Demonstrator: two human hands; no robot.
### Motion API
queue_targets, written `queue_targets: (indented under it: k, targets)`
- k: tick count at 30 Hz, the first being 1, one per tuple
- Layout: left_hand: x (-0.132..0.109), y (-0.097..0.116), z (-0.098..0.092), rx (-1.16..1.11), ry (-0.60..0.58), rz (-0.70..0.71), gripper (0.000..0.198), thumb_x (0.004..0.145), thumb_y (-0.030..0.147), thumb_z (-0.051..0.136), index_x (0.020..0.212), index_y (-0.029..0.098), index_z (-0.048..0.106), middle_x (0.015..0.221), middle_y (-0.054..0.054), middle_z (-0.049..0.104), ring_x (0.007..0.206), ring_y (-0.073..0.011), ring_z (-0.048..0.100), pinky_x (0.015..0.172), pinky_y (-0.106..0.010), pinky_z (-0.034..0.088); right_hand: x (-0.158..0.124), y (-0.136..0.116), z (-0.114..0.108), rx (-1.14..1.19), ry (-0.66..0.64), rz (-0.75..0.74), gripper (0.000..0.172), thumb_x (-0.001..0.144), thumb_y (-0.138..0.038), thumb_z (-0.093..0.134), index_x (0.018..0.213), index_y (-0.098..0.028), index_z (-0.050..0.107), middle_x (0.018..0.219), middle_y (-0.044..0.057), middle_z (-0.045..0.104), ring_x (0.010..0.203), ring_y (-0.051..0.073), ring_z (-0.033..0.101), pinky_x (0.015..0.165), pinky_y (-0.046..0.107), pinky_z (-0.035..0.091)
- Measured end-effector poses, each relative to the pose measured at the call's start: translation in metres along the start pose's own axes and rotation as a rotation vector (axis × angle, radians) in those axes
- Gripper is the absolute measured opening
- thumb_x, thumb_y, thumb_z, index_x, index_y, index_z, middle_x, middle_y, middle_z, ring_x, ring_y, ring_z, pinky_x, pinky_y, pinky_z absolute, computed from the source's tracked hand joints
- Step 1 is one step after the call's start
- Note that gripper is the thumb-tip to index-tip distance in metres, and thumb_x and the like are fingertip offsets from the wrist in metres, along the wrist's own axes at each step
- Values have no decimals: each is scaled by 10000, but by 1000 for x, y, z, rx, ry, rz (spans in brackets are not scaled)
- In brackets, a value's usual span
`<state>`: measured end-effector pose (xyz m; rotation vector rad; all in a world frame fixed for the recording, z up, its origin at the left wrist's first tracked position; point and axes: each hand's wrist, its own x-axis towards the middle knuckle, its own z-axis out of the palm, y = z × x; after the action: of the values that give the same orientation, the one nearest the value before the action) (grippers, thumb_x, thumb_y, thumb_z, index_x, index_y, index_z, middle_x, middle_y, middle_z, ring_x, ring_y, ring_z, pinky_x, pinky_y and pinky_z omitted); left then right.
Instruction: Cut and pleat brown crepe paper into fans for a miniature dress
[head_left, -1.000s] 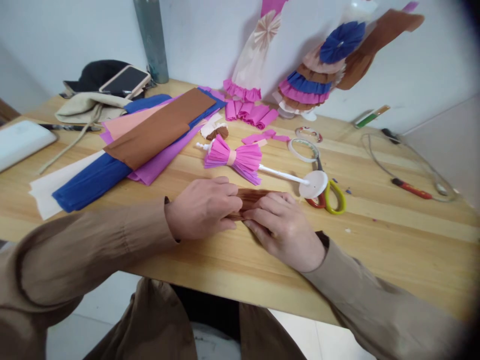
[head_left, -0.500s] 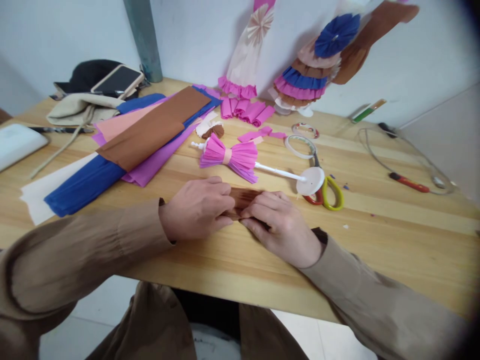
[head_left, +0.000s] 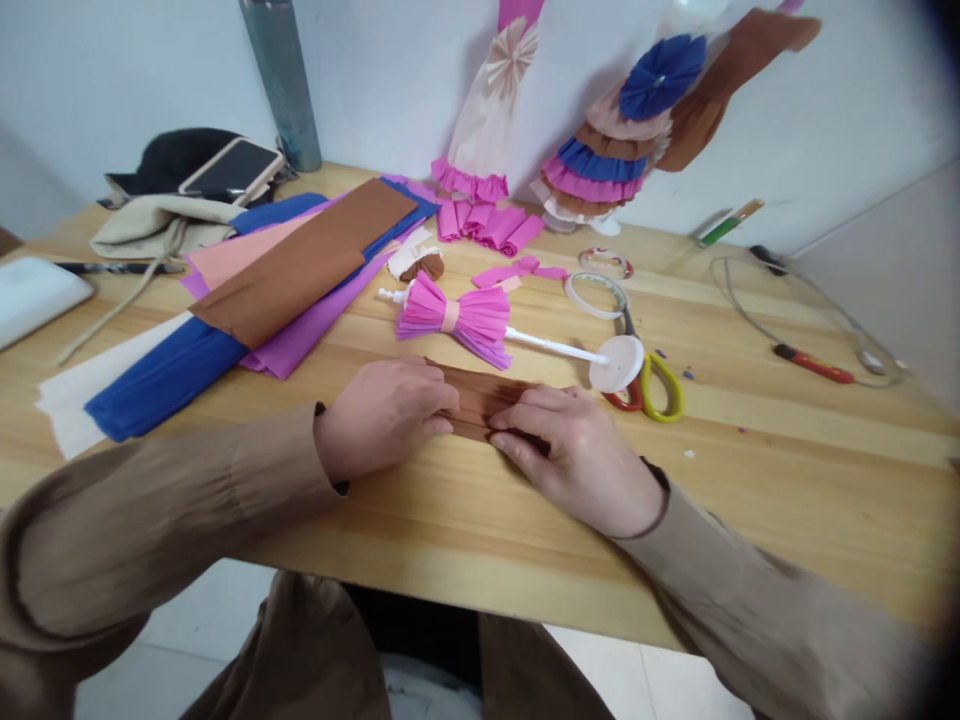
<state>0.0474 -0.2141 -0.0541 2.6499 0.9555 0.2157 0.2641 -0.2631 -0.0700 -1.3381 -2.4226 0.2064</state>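
A strip of brown crepe paper (head_left: pixel 480 402), creased lengthwise, lies flat at the front middle of the table between my hands. My left hand (head_left: pixel 386 415) is closed on its left end, thumb toward me. The right end is pinched under the bent fingers of my right hand (head_left: pixel 581 450), which hides part of it. Just behind the strip lies a small white stand (head_left: pixel 555 345) on its side, with a pink pleated paper bow (head_left: pixel 454 318) around its upper part. Scissors (head_left: pixel 661 388) with yellow and red handles rest partly behind the stand's round base.
Folded crepe paper sheets (head_left: pixel 300 260) are stacked at the left. Pink paper rolls (head_left: pixel 491 228), tape rolls (head_left: pixel 596 295) and a ruffled paper dress (head_left: pixel 600 165) stand toward the wall. A phone (head_left: pixel 232 167) and bottle (head_left: pixel 281 85) are back left, a corded red tool (head_left: pixel 814 363) right.
My hands have moved slightly apart along the brown crepe paper, so more of the strip shows between them. The view has shifted a little.
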Motion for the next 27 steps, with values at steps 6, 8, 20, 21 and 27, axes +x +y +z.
queue_targets:
  k: [6, 8, 20, 21, 27]
  targets:
    - [3, -3, 4, 3, 4, -21, 90, 835, 213, 621, 844, 174, 701, 835, -25, 655, 845, -186, 590, 766, -312, 448, 2, -1, 1, 6, -8, 61, 84, 835, -208, 631, 875, -184, 700, 769, 39, 667, 728, 179, 605, 666, 309, 371]
    - [3, -2, 5, 14, 9, -20, 103, 843, 212, 608, 805, 172, 694, 819, -24, 640, 830, -182, 582, 754, -307, 445, 3, -2, 1, 15, 0, 60, 73, 834, -202, 627, 850, -184, 696, 762, 40, 653, 742, 185, 595, 663, 311, 368]
    - [-4, 6, 0, 88, 33, 27, 184, 894, 154, 505, 770, 145, 640, 843, -47, 605, 881, -189, 498, 783, -316, 427, 0, -12, 0, -173, 59, -77, 170, 886, -186, 537, 764, -173, 654, 743, 51, 619, 778, 198, 507, 671, 348, 301]
    - [-4, 6, -1, 93, 25, 28, 170, 892, 156, 511, 784, 145, 642, 834, -45, 606, 876, -189, 494, 778, -318, 424, 0, -12, 0, -186, 67, -93, 178, 892, -189, 533, 762, -173, 654, 730, 48, 618, 769, 194, 504, 667, 347, 295]
    - [-3, 3, -8, 93, 37, 53, 200, 882, 143, 499, 731, 144, 630, 875, -43, 590, 894, -178, 495, 764, -300, 412, 1, -11, -1, -213, 91, -133, 197, 908, -200, 519, 760, -174, 646, 716, 44, 617, 753, 189, 501, 667, 344, 284]
